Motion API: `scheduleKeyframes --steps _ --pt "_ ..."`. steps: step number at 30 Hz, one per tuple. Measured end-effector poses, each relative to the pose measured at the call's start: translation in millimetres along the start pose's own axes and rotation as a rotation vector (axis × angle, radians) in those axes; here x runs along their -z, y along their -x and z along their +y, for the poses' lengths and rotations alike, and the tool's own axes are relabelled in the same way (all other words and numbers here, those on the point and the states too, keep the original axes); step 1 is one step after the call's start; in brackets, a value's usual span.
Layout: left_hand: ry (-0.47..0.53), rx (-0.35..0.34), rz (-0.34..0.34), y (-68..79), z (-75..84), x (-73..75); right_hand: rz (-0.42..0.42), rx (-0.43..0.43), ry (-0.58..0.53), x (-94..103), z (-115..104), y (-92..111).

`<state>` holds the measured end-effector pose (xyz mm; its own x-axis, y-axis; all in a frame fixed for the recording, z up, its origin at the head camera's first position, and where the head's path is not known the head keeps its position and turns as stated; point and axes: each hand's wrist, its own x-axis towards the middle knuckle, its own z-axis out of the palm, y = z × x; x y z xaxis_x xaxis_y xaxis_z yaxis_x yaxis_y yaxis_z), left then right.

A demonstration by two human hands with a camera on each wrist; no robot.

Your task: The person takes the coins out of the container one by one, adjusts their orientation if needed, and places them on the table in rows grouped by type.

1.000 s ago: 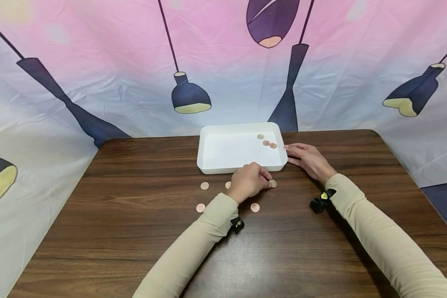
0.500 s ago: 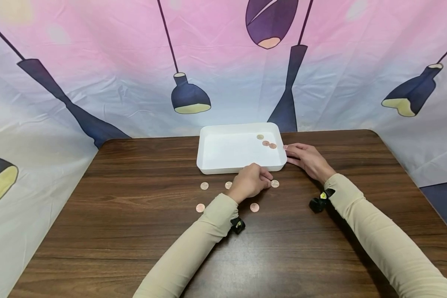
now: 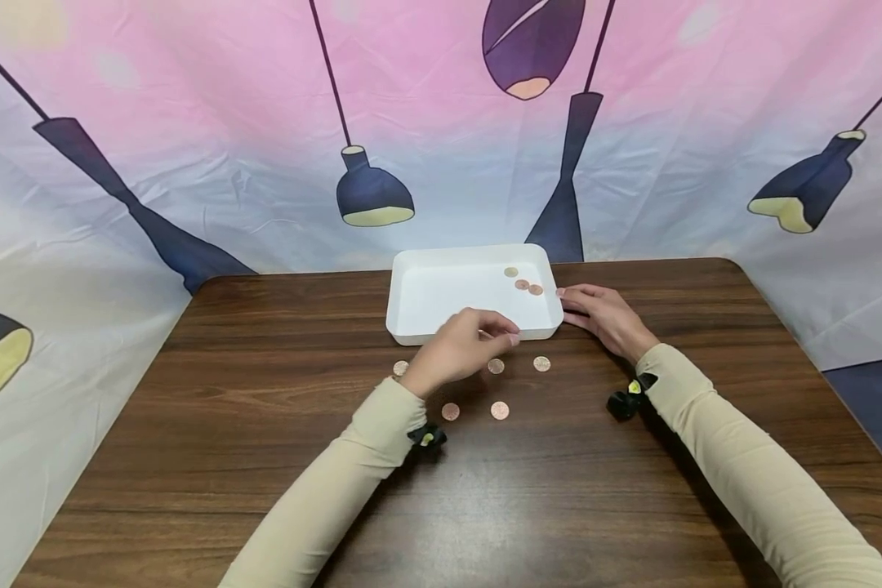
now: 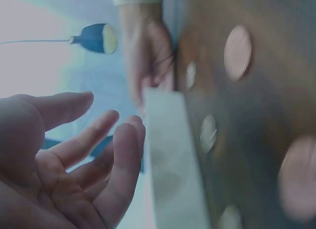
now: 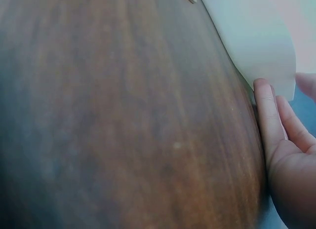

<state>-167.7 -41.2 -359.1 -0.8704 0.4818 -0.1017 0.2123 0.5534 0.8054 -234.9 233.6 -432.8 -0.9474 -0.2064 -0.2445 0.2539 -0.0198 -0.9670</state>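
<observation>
My left hand (image 3: pixel 461 347) hovers over the front rim of a white tray (image 3: pixel 448 298). In the left wrist view its thumb and fingers stand apart, with nothing between them. Below it on the table lie a silvery coin (image 3: pixel 496 367) and two copper coins, one (image 3: pixel 451 412) left of the other (image 3: pixel 500 411). Another silvery coin (image 3: pixel 541 364) lies to the right, and one more coin (image 3: pixel 400 368) shows beside the left wrist. My right hand (image 3: pixel 608 318) touches the tray's right end with extended fingers (image 5: pixel 267 108). Three coins, among them a copper one (image 3: pixel 535 289), lie inside the tray.
The brown wooden table (image 3: pixel 191 457) reaches back to a lamp-patterned cloth (image 3: pixel 265 180) hanging behind the tray. Black wrist cameras, one on the left (image 3: pixel 428 437) and one on the right (image 3: pixel 623 404), sit on the cuffs. The left forearm covers part of the table.
My left hand has left the rightmost silvery coin, risen and moved left, with its fingers now spread. Coins formerly under it show; others are covered. My right hand stays at the tray.
</observation>
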Motion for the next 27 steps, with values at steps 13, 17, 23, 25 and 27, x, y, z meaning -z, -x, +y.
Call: scheduleKeyframes --steps 13,17,23,25,27 --pt "-0.038 0.052 0.166 23.0 -24.1 85.6 0.011 -0.013 0.001 -0.6 2 2" --pt "-0.016 0.099 0.241 23.6 -49.5 101.1 0.011 -0.013 0.009 -0.9 1 1" --pt "0.121 0.217 0.327 18.1 -90.8 106.9 0.013 -0.007 0.008 -1.3 0 0" --pt "0.187 0.270 0.322 15.7 -100.8 105.7 0.011 -0.004 0.004 -1.3 0 0" --pt "0.251 0.315 0.308 13.6 -108.4 104.0 0.012 -0.003 0.002 -1.2 0 0"
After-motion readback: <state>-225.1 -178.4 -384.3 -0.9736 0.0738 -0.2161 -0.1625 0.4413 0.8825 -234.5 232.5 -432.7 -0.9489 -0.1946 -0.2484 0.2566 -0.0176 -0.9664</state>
